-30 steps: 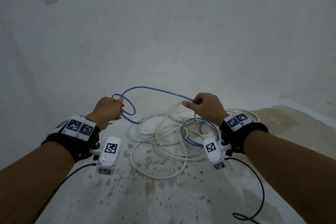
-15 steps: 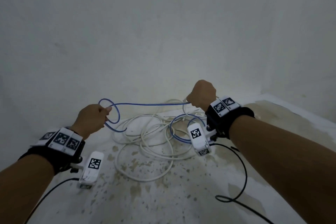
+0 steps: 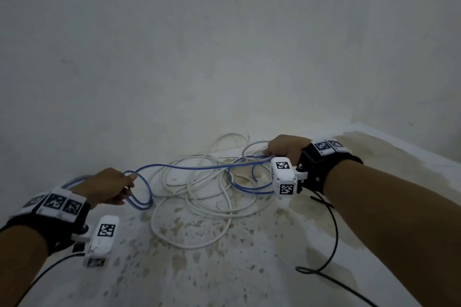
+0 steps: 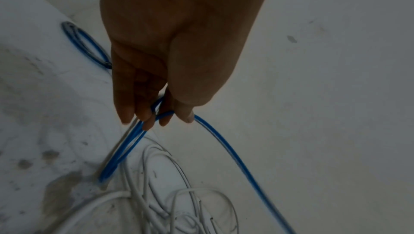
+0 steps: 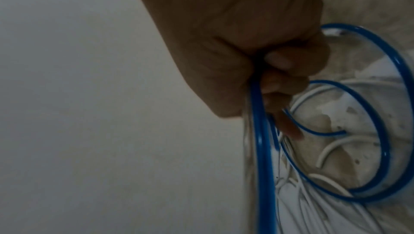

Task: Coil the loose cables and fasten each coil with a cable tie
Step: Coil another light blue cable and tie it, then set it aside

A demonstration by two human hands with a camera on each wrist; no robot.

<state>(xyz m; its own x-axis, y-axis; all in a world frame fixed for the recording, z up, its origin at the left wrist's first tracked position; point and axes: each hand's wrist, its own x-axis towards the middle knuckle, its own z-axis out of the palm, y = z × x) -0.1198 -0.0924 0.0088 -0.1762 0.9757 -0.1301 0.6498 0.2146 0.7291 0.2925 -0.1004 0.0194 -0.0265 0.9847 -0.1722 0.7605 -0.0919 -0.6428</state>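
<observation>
No legible writing anywhere; only black-and-white square-patterned marker tags on both wristbands and on the white wrist camera housings.

Left hand: low, near the left edge of the stained white floor, fingers curled around several loops of the blue cable; the left wrist view shows the fingertips pinching the strands, loops hanging out either side of the fist.

Right hand: extended toward the far wall, fist closed on the same blue cable; the right wrist view shows the strand running out under the curled fingers, two blue loops curving beyond, one cut end visible.

Blue cable stretches nearly straight between the two hands, just above the pile of white cable, which lies loosely tangled on the floor against the wall's base.

Versus half a second ago: the hands are spread wider, the left lower and further left, the right pushed further toward the wall; the blue span is longer and flatter.
</observation>
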